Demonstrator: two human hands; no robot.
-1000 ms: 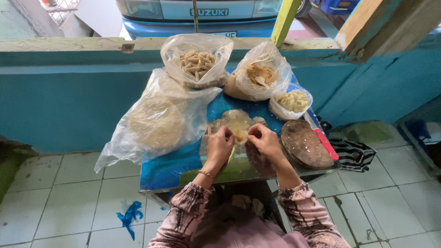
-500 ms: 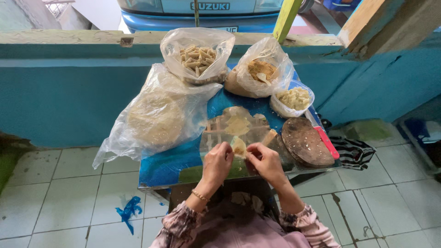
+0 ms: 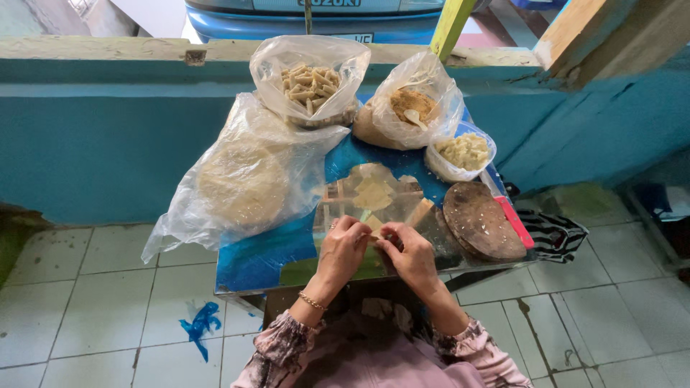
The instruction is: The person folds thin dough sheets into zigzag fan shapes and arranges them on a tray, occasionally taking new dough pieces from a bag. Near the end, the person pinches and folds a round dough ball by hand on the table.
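Together our two hands meet over a small pale wrapper (image 3: 373, 224) near the front of the blue table (image 3: 251, 262), close to our body where the fingers can work at short reach. Our left hand (image 3: 345, 248) is curled nearly closed, its fingertips pinching the wrapper's left edge; our right hand (image 3: 410, 255) mirrors it, fingers bent in and pinching the opposite side, so the piece is held between both hands just above the tabletop. We cannot tell whether anything lies inside the fold.

Just beyond the hands sits a clear plastic sheet with more flat pale pieces (image 3: 374, 192) on it, near enough to take from without stretching. To the right, touching the table's edge, lies a round dark wooden board (image 3: 480, 221), with a red-handled tool (image 3: 513, 221) along its far side.

Farther out, the supplies stand in a row against the wall side: a large clear bag of round thin wrappers (image 3: 241, 183) on the left, an open bag of pale stick-shaped pieces (image 3: 310, 79), a bag of brown crumbly filling with a white spoon (image 3: 411, 108), and a small lined bowl of pale yellowish chunks (image 3: 463, 151). Their mouths are rolled open upward.
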